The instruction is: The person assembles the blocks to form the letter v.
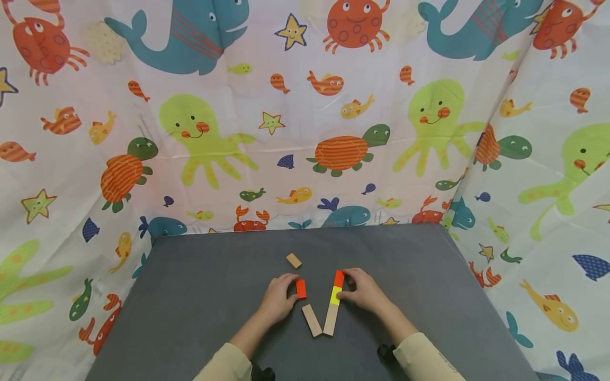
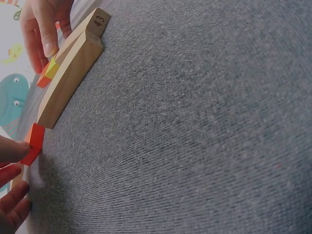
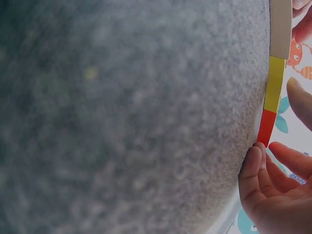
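Observation:
My left hand (image 1: 277, 299) pinches a small red block (image 1: 301, 289) between thumb and fingers. Right of it lies a slanted row: a long plain wooden block (image 1: 330, 319), a yellow block (image 1: 335, 296) and another red block (image 1: 339, 278) at the far end. My right hand (image 1: 366, 290) rests beside this row. In the right wrist view its fingertips touch the far end of the red block (image 3: 265, 127), and its thumb stands slightly off the yellow block (image 3: 274, 85). A second long wooden block (image 1: 312, 320) nearly meets the row's near end, forming a V.
A small plain wooden block (image 1: 294, 260) lies alone beyond my left hand. Grey cloth covers the table (image 1: 200, 296). A white curtain with printed sea animals (image 1: 267, 174) hangs behind and at the sides. The number 43 marks one block end (image 2: 99, 20).

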A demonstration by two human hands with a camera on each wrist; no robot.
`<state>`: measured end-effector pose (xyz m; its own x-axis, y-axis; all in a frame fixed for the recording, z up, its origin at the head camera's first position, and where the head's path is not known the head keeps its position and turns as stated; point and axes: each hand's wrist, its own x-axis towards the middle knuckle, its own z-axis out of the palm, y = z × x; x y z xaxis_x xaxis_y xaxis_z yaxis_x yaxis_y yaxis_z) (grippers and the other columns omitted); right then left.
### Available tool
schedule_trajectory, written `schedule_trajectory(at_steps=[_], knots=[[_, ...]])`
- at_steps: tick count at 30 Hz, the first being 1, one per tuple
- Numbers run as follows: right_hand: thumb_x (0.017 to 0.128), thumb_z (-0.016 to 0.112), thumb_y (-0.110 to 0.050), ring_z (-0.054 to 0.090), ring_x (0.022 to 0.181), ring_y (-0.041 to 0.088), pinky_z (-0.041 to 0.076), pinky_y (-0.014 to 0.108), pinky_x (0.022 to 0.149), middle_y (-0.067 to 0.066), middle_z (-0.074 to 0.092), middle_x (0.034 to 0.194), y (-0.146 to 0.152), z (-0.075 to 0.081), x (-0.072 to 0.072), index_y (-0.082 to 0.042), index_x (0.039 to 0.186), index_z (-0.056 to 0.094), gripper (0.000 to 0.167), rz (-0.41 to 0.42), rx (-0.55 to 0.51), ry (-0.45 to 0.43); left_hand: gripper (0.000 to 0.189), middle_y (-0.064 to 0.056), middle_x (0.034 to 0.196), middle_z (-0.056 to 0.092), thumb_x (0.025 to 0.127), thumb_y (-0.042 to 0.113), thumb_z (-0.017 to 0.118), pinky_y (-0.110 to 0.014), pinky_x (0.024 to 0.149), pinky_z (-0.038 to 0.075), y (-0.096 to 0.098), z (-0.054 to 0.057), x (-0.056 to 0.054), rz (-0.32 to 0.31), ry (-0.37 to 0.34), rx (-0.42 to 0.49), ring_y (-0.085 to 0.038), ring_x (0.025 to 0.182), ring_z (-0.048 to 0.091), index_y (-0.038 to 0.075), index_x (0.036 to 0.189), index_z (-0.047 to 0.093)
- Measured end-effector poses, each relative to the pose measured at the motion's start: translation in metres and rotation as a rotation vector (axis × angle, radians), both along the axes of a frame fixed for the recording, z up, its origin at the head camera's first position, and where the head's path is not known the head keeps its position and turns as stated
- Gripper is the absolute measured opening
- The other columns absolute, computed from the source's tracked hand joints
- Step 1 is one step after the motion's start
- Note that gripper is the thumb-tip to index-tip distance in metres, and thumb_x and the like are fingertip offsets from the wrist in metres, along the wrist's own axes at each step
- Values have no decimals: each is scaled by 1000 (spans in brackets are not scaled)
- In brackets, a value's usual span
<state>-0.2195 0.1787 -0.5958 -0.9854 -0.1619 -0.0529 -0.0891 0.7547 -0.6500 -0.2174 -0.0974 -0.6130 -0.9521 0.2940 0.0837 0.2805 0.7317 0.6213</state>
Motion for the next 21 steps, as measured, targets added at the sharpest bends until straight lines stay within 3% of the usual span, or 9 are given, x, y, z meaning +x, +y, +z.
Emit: schedule_trajectory(at_steps=[9,14,21], knots=[[77,89,-28,63,103,20,53,43,90,9,59,135,1,-1,0,-7,137,60,70,4,-3,-10,51,-9,136,60,90,20,77,-49,105,44,-1,2,-2,-51,-17,-79,-30,124,54,10,138,61],[80,87,-28,63,104,23,53,45,90,11,57,139,1,2,2,-5,138,59,68,17,-10,0,56,-10,139,58,90,25,78,-51,106,41,0,5,-1,-50,-51,-97,-31,126,51,9,140,59],[86,81,-27,65,107,25,53,46,90,13,55,143,1,2,3,-4,140,57,63,19,-6,4,54,-11,135,59,88,25,78,-52,105,41,1,4,-1,-50,-44,-100,-31,125,52,8,137,62]])
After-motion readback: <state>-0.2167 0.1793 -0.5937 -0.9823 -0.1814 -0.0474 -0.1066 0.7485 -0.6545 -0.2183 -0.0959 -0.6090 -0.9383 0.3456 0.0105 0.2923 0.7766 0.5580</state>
